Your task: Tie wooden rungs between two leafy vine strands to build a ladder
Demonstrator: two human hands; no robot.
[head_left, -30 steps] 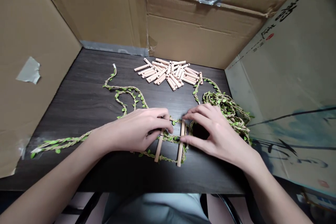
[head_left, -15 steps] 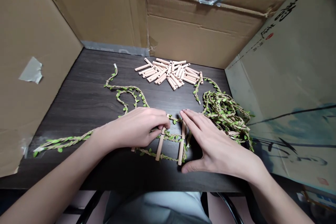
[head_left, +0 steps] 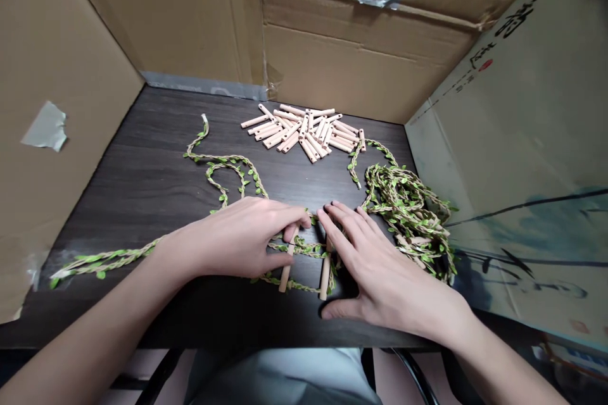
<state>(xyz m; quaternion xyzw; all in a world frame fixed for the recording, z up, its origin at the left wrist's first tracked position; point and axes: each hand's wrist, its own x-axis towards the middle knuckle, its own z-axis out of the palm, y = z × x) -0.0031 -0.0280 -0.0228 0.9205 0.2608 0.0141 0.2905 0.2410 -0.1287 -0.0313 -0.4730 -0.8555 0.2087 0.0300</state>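
The left hand has its grip closed on the far end of a wooden dowel, which lies crosswise over a strand of leaf-and-twine garland. The right hand has an open grip, its fingers spread just beside a 2nd dowel near the middle of the dark wood bench. A pile of loose dowels lies at the far centre. The garland's coil sits to the right, and its tail runs left. The step in hand appears to be setting these 2 dowels into the strand. The next move seems to call for firming the left dowel's position before reaching for another.
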